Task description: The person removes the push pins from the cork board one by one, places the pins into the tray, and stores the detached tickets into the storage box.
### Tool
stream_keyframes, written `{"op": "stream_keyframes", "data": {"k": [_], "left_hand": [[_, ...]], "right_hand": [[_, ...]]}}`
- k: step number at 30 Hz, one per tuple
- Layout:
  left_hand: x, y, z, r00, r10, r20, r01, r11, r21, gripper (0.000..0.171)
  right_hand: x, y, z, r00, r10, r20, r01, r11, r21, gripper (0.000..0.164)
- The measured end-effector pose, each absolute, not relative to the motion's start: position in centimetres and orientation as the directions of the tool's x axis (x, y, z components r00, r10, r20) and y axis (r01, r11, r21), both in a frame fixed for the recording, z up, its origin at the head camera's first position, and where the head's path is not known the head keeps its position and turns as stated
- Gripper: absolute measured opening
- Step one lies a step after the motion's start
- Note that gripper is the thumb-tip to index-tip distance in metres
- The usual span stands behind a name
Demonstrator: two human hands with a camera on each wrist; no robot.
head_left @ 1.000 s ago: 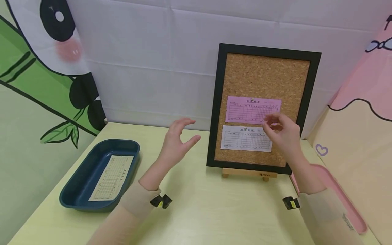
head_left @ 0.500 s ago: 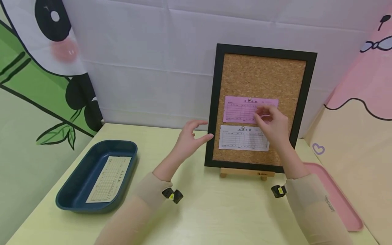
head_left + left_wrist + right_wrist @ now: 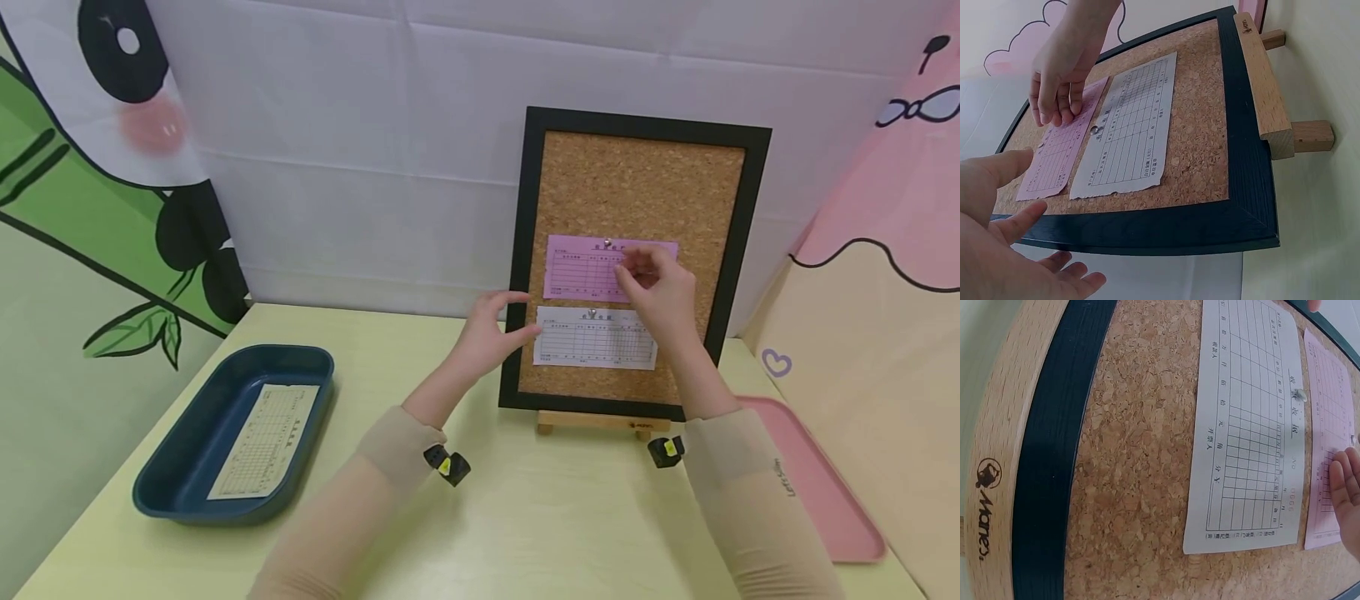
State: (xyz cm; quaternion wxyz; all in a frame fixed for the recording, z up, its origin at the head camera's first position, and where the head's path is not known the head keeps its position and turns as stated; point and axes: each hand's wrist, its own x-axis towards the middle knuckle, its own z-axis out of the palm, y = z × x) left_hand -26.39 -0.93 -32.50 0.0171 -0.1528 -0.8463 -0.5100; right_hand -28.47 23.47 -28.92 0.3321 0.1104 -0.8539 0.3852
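A framed cork board (image 3: 637,187) stands upright with a pink receipt slip (image 3: 573,275) pinned above a white receipt slip (image 3: 588,346). One pushpin (image 3: 608,242) is at the pink slip's top edge, another pushpin (image 3: 592,313) at the white slip's. My right hand (image 3: 663,293) hovers before the pink slip's right half, fingers loosely bent, nothing visible in them. At the board's left frame edge is my left hand (image 3: 486,340), thumb and fingers spread apart and holding nothing; the left wrist view shows its fingers (image 3: 1019,225) beside the frame's edge.
On the left of the table sits a blue tray (image 3: 326,367) with a cream receipt slip (image 3: 264,442) in it. A pink tray (image 3: 832,500) lies at the right, partly under my right sleeve. The board rests on a small wooden easel (image 3: 603,422) against a white cloth backdrop (image 3: 337,167).
My left hand has moved right and reached the board's left edge. My right hand has shifted left and slightly up across the pink slip. The view has turned slightly.
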Motion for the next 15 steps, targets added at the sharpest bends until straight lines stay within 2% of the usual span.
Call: {"op": "stream_keyframes", "data": {"k": [8, 15], "left_hand": [[-26.8, 0.2, -32.2, -0.958, 0.248, 0.144, 0.247, 0.456, 0.855, 0.055], [-27.2, 0.8, -32.2, -0.968, 0.211, 0.137, 0.220, 0.449, 0.866, 0.049]], "right_hand": [[-28.5, 23.5, -29.0, -0.753, 0.060, 0.655, -0.446, 0.684, -0.577, 0.027], [-28.6, 23.5, -29.0, -0.755, 0.056, 0.653, -0.452, 0.677, -0.581, 0.027]]}}
